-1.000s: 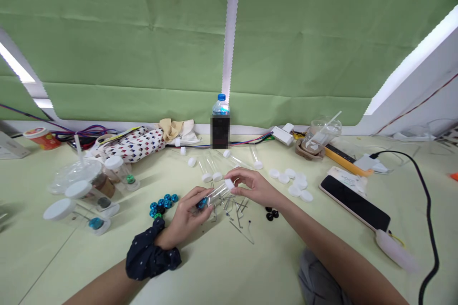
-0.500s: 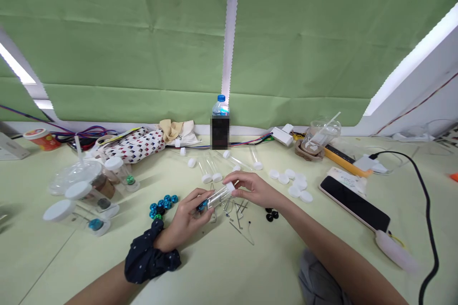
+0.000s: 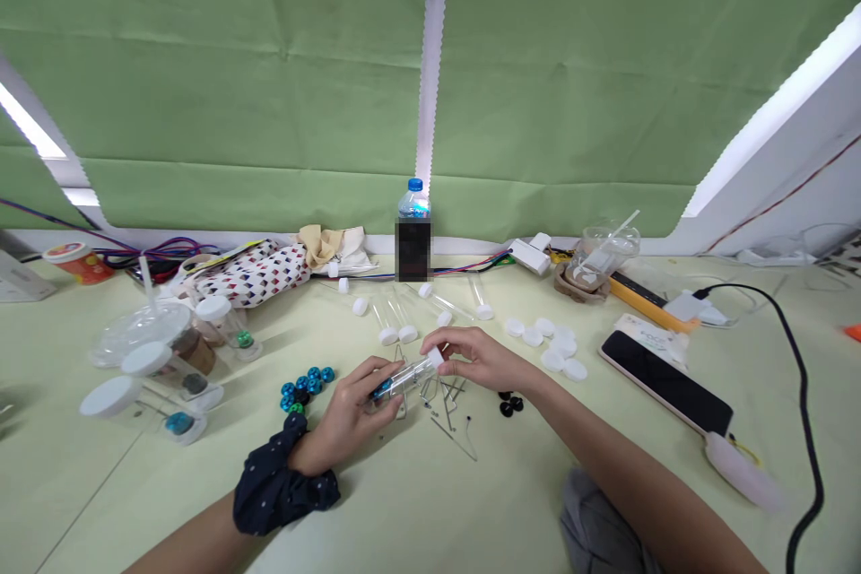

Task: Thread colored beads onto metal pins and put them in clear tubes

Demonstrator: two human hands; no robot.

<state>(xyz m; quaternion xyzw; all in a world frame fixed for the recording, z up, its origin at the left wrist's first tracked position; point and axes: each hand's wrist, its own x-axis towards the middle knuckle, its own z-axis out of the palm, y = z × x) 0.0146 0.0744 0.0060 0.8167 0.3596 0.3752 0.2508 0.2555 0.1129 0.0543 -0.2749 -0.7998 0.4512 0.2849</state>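
My left hand [image 3: 360,408] is wrapped round the lower end of a clear plastic tube [image 3: 409,374], which lies tilted above the table with something blue inside its lower end. The fingers of my right hand [image 3: 476,357] close on the white cap [image 3: 437,357] at the tube's upper end. Thin metal rods and small parts [image 3: 452,393] lie on the table beneath and beside the tube. Left of my left hand is a cluster of blue balls [image 3: 313,373] with a green one [image 3: 297,409]. Several black round pieces [image 3: 511,404] sit below my right wrist.
Capped clear tubes [image 3: 404,323] lie beyond my hands, with loose white caps [image 3: 563,346] to their right. Capped containers [image 3: 156,359] stand at left. A bottle [image 3: 414,197] stands at the back. A phone [image 3: 665,381] and black cable [image 3: 804,395] are at right.
The tube has tipped slightly flatter, and its capped end has shifted a little right and down with my right hand. Both hands keep their hold.
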